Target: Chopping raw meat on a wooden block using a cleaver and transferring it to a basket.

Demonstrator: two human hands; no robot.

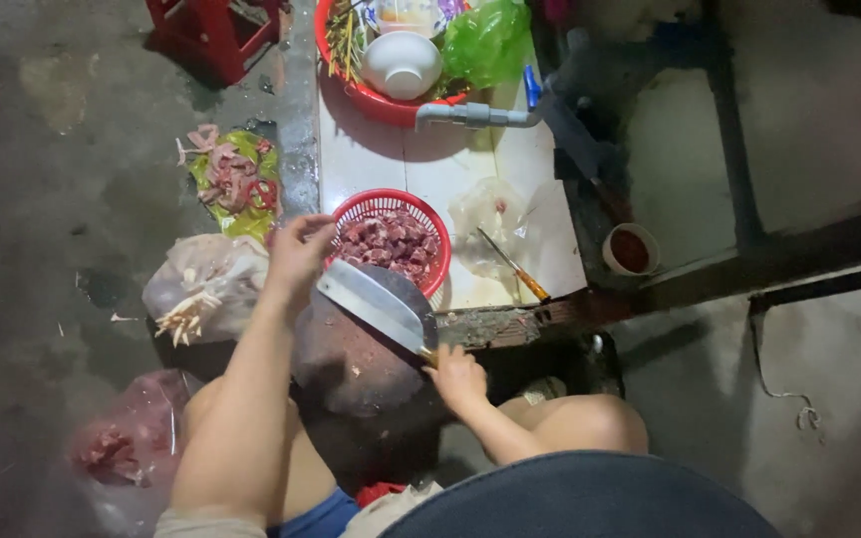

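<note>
Right hand (457, 379) clenched on cleaver (376, 304) handle, blade flat over round chopping block (356, 364). Left hand (296, 254) fingers curled at rim of red basket (391, 202) of cut meat, grip unclear. Basket sits at tiled ledge (430, 164) near edge, touching block.

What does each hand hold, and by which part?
The right hand holds a cleaver by its handle. The left hand touches the rim of the red basket; whether it grips it cannot be told.
</note>
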